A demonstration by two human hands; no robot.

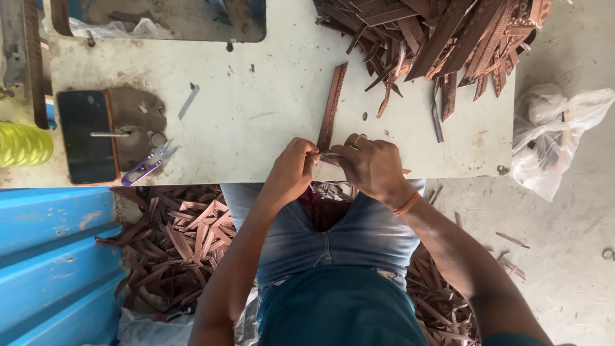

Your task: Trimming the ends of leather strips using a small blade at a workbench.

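Observation:
A long brown patterned strip point(332, 106) lies on the white worktable point(256, 115), running from mid-table down to the near edge. My left hand point(291, 173) pinches its near end. My right hand point(371, 168) is closed on a small metal tool point(330, 155) that meets the strip's end between both hands. A ring shows on one right finger, an orange band on the right wrist.
A heap of brown strips point(442, 38) fills the table's far right. Purple thread snips point(148, 164) and a dark phone point(86, 136) lie at the left. More strips point(179, 237) litter the floor. A plastic bag point(554, 138) sits to the right, a blue panel point(51, 256) to the left.

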